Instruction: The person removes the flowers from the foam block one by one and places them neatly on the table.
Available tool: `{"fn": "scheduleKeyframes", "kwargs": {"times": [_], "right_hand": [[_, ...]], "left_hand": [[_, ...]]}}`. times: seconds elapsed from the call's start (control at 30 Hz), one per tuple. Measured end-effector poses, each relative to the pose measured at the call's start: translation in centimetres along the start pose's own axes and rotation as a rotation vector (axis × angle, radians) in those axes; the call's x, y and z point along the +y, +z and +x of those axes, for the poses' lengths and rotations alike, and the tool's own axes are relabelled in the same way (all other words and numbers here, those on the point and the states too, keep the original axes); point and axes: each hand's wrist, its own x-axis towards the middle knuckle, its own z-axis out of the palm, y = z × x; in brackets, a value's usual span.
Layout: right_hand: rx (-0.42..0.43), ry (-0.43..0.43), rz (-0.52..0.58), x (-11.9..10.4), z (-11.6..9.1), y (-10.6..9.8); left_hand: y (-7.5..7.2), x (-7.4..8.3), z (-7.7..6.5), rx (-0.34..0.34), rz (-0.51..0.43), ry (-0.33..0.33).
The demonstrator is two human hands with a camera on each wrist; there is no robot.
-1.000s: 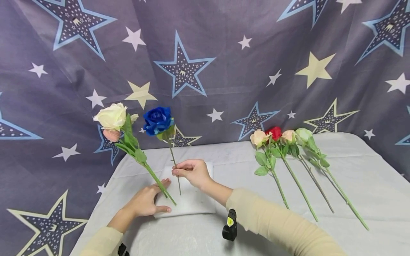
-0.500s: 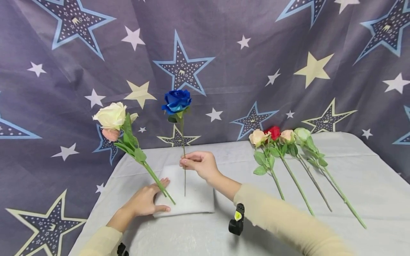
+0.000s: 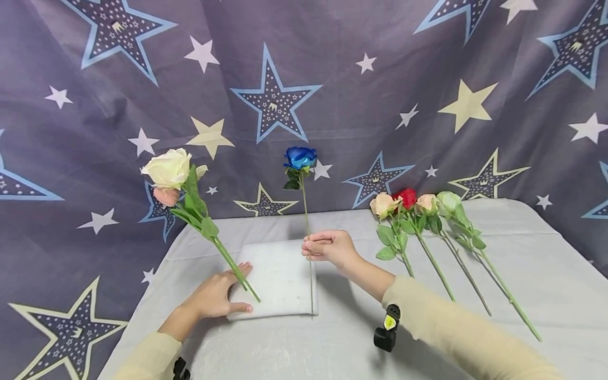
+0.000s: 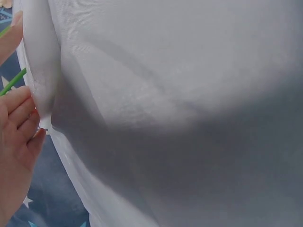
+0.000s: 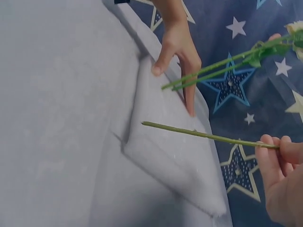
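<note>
My right hand (image 3: pixel 334 249) pinches the thin stem of a blue rose (image 3: pixel 300 159) between thumb and fingers, bloom up. The lower stem tip overlaps the front right corner of a white, soft-looking block (image 3: pixel 280 277) in the head view. My left hand (image 3: pixel 216 293) rests on the block's left side, thumb and fingers spread. Beside it, a white rose (image 3: pixel 168 169) and a pink rose (image 3: pixel 166 196) lean left, their stem ends meeting the block's top. In the right wrist view the blue rose's stem (image 5: pixel 203 134) reaches out over the block.
Several more roses lie on the right of the cloth-covered table (image 3: pixel 532 253): a peach one (image 3: pixel 383 205), a red one (image 3: pixel 406 198), another peach one (image 3: pixel 426 203) and a pale green one (image 3: pixel 448 200). A star-patterned curtain (image 3: pixel 332 121) hangs behind.
My right hand has moved right with the blue rose, from above the block's middle to its right edge, and the bloom now stands farther right. My left hand and the leaning roses stay put.
</note>
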Motion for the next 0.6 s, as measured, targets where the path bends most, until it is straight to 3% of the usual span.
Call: {"fn": "scheduleKeyframes", "kwargs": {"times": [0.3,0.6], "right_hand": [[0.006,0.146,-0.112,0.8,-0.4,-3.4],[-0.010,0.196,-0.171,1.6,-1.2,-7.0]], "left_hand": [[0.1,0.1,0.0,0.008,0.010,0.009],[0.1,-0.2,0.0,0.020,0.006,0.012]]}}
